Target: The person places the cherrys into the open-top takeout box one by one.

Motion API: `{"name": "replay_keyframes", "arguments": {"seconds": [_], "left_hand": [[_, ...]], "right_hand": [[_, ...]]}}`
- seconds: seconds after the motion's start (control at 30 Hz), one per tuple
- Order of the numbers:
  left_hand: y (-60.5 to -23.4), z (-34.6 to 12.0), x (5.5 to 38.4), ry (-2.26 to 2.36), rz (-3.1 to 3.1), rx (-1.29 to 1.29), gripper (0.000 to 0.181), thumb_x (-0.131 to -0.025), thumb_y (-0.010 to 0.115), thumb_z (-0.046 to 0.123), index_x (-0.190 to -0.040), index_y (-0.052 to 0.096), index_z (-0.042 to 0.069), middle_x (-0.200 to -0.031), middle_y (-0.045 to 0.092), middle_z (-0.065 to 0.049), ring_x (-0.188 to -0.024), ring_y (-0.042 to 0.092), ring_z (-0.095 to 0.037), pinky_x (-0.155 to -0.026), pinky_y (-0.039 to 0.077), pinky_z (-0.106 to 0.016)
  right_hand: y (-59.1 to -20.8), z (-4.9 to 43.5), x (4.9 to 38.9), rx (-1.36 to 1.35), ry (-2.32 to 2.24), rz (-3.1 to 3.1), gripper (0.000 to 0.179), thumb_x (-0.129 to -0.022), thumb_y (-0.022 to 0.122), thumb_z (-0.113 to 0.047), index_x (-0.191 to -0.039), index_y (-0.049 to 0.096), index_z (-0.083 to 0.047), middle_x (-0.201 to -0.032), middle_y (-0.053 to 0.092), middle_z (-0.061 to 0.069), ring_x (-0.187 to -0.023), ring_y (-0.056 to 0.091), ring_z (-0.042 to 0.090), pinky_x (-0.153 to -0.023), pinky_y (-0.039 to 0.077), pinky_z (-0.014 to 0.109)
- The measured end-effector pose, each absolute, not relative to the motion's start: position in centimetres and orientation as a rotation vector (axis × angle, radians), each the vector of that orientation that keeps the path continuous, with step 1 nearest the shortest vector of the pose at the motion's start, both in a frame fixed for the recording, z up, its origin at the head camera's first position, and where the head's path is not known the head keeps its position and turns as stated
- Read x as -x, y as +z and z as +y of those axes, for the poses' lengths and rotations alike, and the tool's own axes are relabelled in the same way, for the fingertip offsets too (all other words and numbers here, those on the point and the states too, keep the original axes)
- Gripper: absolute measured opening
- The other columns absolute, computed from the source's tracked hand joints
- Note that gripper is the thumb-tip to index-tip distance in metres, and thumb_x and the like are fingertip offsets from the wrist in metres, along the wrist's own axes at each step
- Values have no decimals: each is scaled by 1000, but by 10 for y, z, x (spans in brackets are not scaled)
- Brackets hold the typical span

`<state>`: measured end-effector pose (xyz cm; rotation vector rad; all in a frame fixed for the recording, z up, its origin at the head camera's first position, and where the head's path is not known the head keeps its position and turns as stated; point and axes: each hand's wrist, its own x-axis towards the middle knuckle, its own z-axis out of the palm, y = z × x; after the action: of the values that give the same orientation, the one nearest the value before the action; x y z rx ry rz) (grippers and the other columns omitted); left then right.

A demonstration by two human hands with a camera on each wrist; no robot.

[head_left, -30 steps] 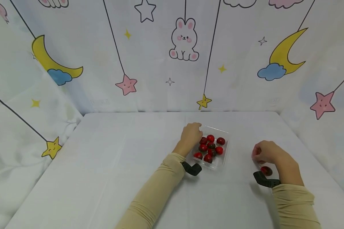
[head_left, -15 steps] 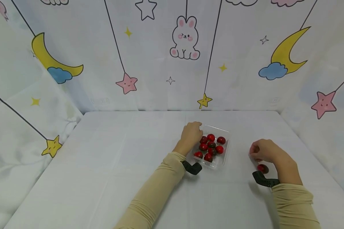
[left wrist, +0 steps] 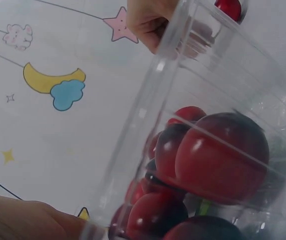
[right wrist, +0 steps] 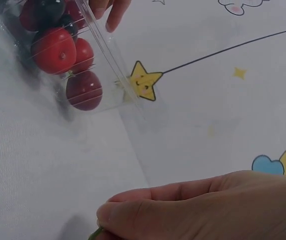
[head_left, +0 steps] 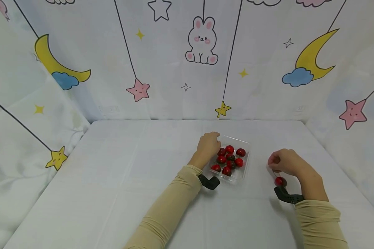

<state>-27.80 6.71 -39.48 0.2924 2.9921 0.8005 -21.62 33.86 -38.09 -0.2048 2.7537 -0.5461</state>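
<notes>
In the head view my right hand pinches the thin stem of a dark red cherry, which hangs below the fingers. A bit of green stem shows at the fingertips in the right wrist view. My left hand grips the left side of a clear plastic box, and part of its fingers is hidden. Several red and dark cherries lie spread inside the box. Seen from the left wrist, the cherry is beyond the far wall of the box.
A white cloth-covered table extends around the box and both arms. Behind it and at the sides stand white curtains printed with a rabbit, moons and stars. Black wrist mounts sit under both wrists.
My right hand has moved a little to the left and up, and the cherry has come along with it, hanging from its stem. The left hand and the box stay in place.
</notes>
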Motion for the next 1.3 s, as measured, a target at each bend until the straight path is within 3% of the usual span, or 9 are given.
{"name": "replay_keyframes", "arguments": {"seconds": [0.37,0.67,0.8,0.97,1.3], "left_hand": [[-396,67,278,812,2986,-278,37,-94,55,19,-131,58,14,-126,64,-3,-74,57,-15,-50,41,-21],[-397,66,278,798,2992,-284,37,-94,55,20,-131,58,14,-126,64,-3,-87,62,-17,-61,47,-24],[-397,66,279,801,2996,-288,37,-94,55,20,-131,58,14,-126,64,-3,-86,62,-17,-59,46,-24],[-397,66,279,803,2997,-292,37,-94,56,20,-131,58,14,-125,65,-3,-82,60,-16,-57,45,-23],[-395,67,277,798,2984,-281,38,-94,56,20,-132,58,15,-127,64,-3,-90,63,-18,-60,47,-24]], "right_hand": [[-372,327,216,232,-582,2783,12,-87,65,-13,-94,65,-2,-77,66,2,-71,59,15,-63,49,30],[-370,321,217,248,-588,2837,12,-89,63,-13,-95,65,-2,-79,67,4,-72,62,15,-63,52,29],[-369,319,218,243,-596,2858,14,-90,62,-14,-96,64,-2,-81,68,5,-73,63,16,-63,52,29],[-369,316,218,224,-593,2884,16,-90,62,-14,-99,64,-1,-82,68,6,-75,63,19,-67,54,34],[-364,306,216,246,-585,2987,15,-89,63,-15,-99,66,-3,-86,69,9,-75,61,18,-73,54,42]]}}
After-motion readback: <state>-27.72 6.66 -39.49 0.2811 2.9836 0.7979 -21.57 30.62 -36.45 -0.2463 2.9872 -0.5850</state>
